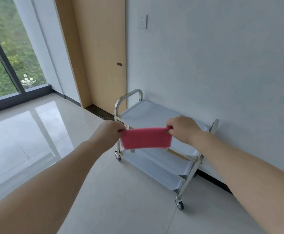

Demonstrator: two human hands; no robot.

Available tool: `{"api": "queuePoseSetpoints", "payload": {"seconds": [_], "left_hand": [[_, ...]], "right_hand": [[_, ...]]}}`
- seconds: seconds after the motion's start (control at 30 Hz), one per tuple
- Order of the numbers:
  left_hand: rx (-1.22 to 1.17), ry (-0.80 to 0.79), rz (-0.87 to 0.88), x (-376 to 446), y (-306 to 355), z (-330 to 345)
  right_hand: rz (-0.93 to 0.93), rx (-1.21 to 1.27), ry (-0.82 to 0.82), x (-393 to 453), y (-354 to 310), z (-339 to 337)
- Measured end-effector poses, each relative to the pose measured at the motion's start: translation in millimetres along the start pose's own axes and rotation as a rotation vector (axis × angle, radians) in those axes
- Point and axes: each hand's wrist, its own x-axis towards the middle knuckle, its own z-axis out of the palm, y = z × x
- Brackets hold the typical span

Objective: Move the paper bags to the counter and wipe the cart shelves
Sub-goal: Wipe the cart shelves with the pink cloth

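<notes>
Windows (pixel 6 53) fill the far left of the view, well off from the grip, with green trees behind the glass and a pale glossy floor (pixel 36 132) below them. Nearer in, a tall wooden door (pixel 102 53) stands up and left of the hands, beside a white wall (pixel 213 56) that carries a small switch plate (pixel 143 21).

Left hand (pixel 111 130) comes next: its fingers are curled and pinch the left top corner of a pink cloth (pixel 146 137). That cloth hangs stretched flat between the two hands (its lower edge sags free, touching nothing that can be seen). Right hand (pixel 182 128) pinches the opposite top corner in the same way, fingers curled over the fabric.

Behind and below the held cloth stands a steel cart (pixel 154 114) on small wheels, pushed close to the wall. Its top shelf (pixel 148 114) lies just beyond the grip, partly hidden by the cloth and the right hand. Two lower shelves (pixel 163 166) step out below and to the right of the grip. One wheel (pixel 180 204) shows at the near right corner.
</notes>
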Motion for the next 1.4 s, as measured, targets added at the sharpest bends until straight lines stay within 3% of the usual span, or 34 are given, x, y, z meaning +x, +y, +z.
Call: {"api": "queuePoseSetpoints", "payload": {"seconds": [0.3, 0.83, 1.17, 1.4], "left_hand": [[-0.059, -0.118, 0.123, 125, -31, 48], [-0.092, -0.372, 0.174, 314, -21, 261], [-0.192, -0.517, 0.154, 369, -16, 350], [0.006, -0.621, 0.286, 374, -32, 401]], "right_hand": [[0.241, 0.013, -0.058, 56, 41, 28], [0.432, 0.150, -0.273, 160, 230, 156], [0.677, 0.319, -0.341, 163, 265, 225], [0.734, 0.058, -0.502, 169, 281, 279]]}}
